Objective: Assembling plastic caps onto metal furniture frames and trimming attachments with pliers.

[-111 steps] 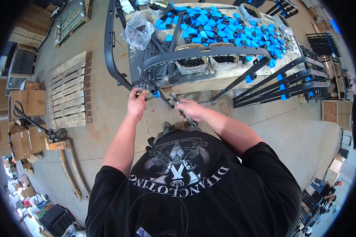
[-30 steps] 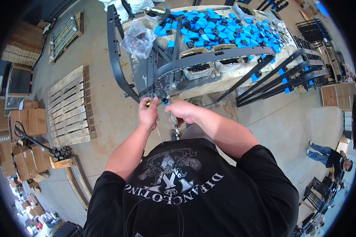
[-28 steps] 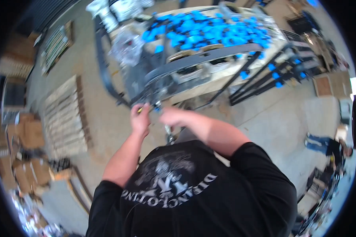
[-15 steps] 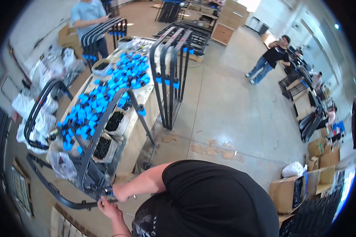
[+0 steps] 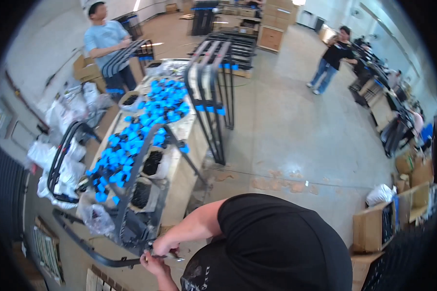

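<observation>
A black curved tube frame (image 5: 137, 194) leans at the near end of the worktable, its lower tube (image 5: 90, 250) reaching out to the left. Both my hands are at the frame's low joint, close together. My left hand (image 5: 155, 266) is closed by the tube's end, fingers pinched. Just above and to its right, my right hand (image 5: 164, 246) is also closed, with a small dark and shiny piece showing below it. What either hand grips is too small to make out.
Blue plastic parts (image 5: 126, 153) are heaped on the worktable (image 5: 182, 186), beside tubs of small black pieces (image 5: 153, 162). More black frames (image 5: 213, 97) stand at its right side. A person in light blue (image 5: 107, 41) stands beyond; another in black (image 5: 332, 58) is far right. Cardboard boxes (image 5: 369, 228) stand right.
The whole view has shifted, so the table and my hands appear further right and lower. My hands stay at the joint; a shiny piece now shows below the right one.
</observation>
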Demonstrator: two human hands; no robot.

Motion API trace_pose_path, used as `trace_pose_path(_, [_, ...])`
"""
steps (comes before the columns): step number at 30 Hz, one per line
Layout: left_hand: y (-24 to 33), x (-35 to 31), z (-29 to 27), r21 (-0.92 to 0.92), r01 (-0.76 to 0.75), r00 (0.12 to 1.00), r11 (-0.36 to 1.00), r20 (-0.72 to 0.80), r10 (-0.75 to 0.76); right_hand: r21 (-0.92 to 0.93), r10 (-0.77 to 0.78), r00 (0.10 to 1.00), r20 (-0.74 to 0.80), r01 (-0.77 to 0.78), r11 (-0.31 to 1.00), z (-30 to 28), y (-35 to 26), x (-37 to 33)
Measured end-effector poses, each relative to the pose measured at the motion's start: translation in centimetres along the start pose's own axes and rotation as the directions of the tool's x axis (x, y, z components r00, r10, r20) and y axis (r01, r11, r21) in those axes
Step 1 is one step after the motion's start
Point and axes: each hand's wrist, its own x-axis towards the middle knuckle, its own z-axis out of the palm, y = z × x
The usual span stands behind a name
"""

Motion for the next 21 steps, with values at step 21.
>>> trace_pose_path(21, [-1.2, 0.2, -1.4, 0.103, -0.111, 0.99, 0.988, -0.078, 0.12, -0.084, 0.116, 0.963, 0.244, -0.098, 0.992, -1.0, -0.7, -0.5])
